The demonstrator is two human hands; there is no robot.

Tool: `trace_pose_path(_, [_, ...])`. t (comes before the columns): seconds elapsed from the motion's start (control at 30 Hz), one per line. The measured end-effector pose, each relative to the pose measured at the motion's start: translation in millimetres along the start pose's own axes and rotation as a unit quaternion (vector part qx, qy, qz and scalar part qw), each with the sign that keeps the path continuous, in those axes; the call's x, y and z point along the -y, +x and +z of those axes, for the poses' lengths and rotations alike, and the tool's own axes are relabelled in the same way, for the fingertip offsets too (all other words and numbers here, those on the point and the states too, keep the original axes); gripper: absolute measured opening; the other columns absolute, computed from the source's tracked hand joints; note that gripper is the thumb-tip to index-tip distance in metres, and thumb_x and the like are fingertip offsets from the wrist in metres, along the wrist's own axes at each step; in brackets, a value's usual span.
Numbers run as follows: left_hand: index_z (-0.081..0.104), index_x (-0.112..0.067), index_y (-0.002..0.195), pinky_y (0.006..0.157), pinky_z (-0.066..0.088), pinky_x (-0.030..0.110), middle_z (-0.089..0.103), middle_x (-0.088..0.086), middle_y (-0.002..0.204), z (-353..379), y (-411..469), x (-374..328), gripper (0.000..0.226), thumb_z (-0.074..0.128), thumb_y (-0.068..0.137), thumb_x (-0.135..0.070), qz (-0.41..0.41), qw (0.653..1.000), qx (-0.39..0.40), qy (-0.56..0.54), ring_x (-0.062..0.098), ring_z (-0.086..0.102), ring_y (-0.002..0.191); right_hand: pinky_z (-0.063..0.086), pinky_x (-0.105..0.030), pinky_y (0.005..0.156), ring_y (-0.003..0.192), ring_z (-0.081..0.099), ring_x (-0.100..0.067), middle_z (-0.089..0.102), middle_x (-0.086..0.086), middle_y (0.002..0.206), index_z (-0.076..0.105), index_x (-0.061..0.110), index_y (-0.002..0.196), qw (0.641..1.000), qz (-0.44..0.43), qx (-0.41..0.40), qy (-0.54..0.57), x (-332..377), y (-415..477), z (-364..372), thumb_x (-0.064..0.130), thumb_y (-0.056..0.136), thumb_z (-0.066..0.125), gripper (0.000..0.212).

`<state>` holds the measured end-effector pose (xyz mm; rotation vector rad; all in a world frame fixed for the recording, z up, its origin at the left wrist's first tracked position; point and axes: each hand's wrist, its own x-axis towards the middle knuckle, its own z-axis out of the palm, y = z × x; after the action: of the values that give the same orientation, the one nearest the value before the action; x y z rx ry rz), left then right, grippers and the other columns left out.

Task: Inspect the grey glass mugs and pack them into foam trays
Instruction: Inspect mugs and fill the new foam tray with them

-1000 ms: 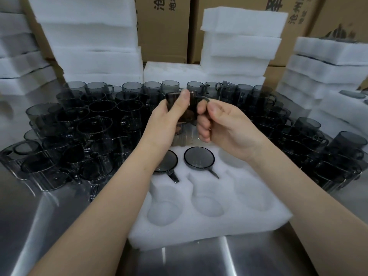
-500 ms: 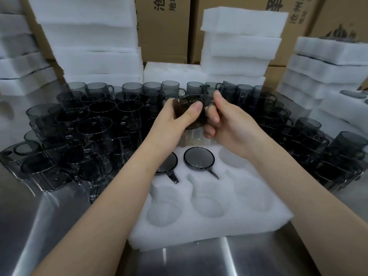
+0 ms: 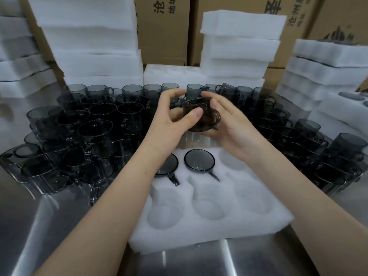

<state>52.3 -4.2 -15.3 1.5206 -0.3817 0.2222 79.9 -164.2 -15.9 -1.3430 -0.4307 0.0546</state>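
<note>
Holding one grey glass mug (image 3: 208, 117) between both hands, the person keeps it in the air above the far edge of the foam tray (image 3: 209, 228), tipped onto its side rather than upright. The left hand (image 3: 171, 120) grips it with the thumb pressed on the near face of the glass and the fingers curled over the far side. The right hand (image 3: 231, 124) cups it from the other side, palm under the glass and fingers arched over the top. Two packed mugs sit in the tray's far row: one (image 3: 199, 160) in the middle pocket with its handle pointing toward the camera, and another (image 3: 169, 166) in the left pocket, partly hidden by the left forearm. Loose mugs crowd the steel table (image 3: 35, 226) on the left (image 3: 95, 124) and on the right (image 3: 302, 134) of the tray. Stacks of white foam (image 3: 93, 46) stand behind them, in front of cardboard boxes (image 3: 163, 30).
</note>
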Motion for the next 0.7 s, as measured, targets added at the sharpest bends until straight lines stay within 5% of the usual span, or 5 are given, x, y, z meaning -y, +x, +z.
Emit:
trace_pose_path(0.2, [0.060, -0.026, 0.109, 0.094, 0.053, 0.049, 0.066, -0.003, 0.101, 2.3, 0.7, 2.5, 0.019, 0.053, 0.099, -0.012, 0.057, 0.997, 0.016, 0.050, 0.016, 0.063, 0.103, 0.052, -0.053, 0.095, 0.111, 0.064, -0.033, 0.063, -0.014, 0.124, 0.056, 0.018, 0.125, 1.000, 0.019, 0.019, -0.007, -0.4, -3.5, 9.1, 0.041, 0.089, 0.050, 0.043])
trace_pose_path(0.33, [0.060, -0.026, 0.128, 0.102, 0.047, 0.034, 0.059, -0.006, 0.127, 4.3, 1.2, 2.7, 0.031, 0.055, 0.098, -0.019, 0.065, 0.988, -0.015, 0.137, 0.007, 0.058, 0.113, 0.054, -0.055, 0.090, 0.112, 0.064, -0.039, 0.059, -0.024, 0.129, 0.054, 0.010, 0.128, 0.999, 0.028, -0.024, -0.035, -1.7, -3.7, 10.6, 0.042, 0.090, 0.051, 0.050])
trace_pose_path(0.47, [0.040, -0.025, 0.146, 0.111, 0.036, 0.026, 0.047, -0.008, 0.143, 9.8, -2.9, 0.9, 0.070, 0.059, 0.079, -0.023, 0.070, 0.973, 0.024, 0.219, 0.006, 0.046, 0.129, 0.059, -0.041, 0.071, 0.101, 0.069, -0.019, 0.068, -0.004, 0.113, 0.061, 0.022, 0.115, 0.991, -0.022, -0.072, -0.111, -1.9, -3.1, 11.5, 0.042, 0.095, 0.052, 0.029])
trace_pose_path(0.6, [0.051, -0.030, 0.136, 0.101, 0.036, 0.010, 0.058, -0.023, 0.124, 13.4, -5.4, 0.6, 0.065, 0.077, 0.077, -0.020, 0.143, 0.950, 0.020, 0.276, -0.007, 0.051, 0.116, 0.053, -0.027, 0.089, 0.096, 0.065, -0.003, 0.070, 0.012, 0.095, 0.066, 0.034, 0.100, 0.966, -0.102, -0.119, -0.206, -1.1, -2.8, 10.4, 0.032, 0.103, 0.043, 0.023])
trace_pose_path(0.7, [0.054, -0.034, 0.123, 0.091, 0.038, 0.006, 0.060, -0.025, 0.106, 10.9, -4.4, 2.1, 0.057, 0.081, 0.076, -0.019, 0.143, 0.953, 0.007, 0.265, -0.008, 0.056, 0.102, 0.055, -0.038, 0.093, 0.098, 0.068, -0.011, 0.073, 0.007, 0.095, 0.068, 0.025, 0.104, 0.972, -0.090, -0.131, -0.175, -0.1, -4.0, 11.9, 0.033, 0.105, 0.041, 0.029])
